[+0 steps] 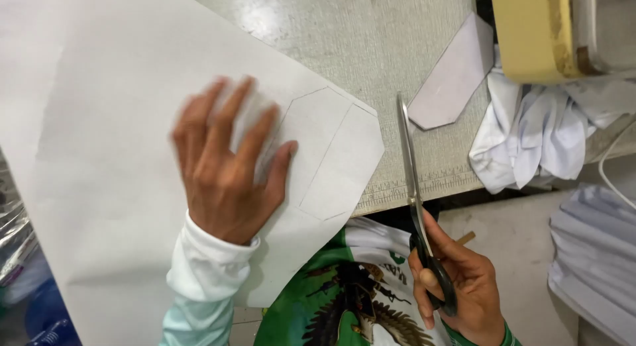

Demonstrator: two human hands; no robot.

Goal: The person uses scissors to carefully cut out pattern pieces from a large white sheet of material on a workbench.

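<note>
Paper (132, 121) lies across the table (371, 48), its pencilled corner overhanging the near edge. Left hand (225, 170) presses flat on it, fingers spread. Right hand (464, 286) grips scissors (414, 194) by the handles, blades together, pointing away, just beside the paper. White cloth (530, 141) sits right.

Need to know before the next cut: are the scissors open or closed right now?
Closed: the scissors show one narrow blade line, held in the right hand beside the paper sheet.
</note>
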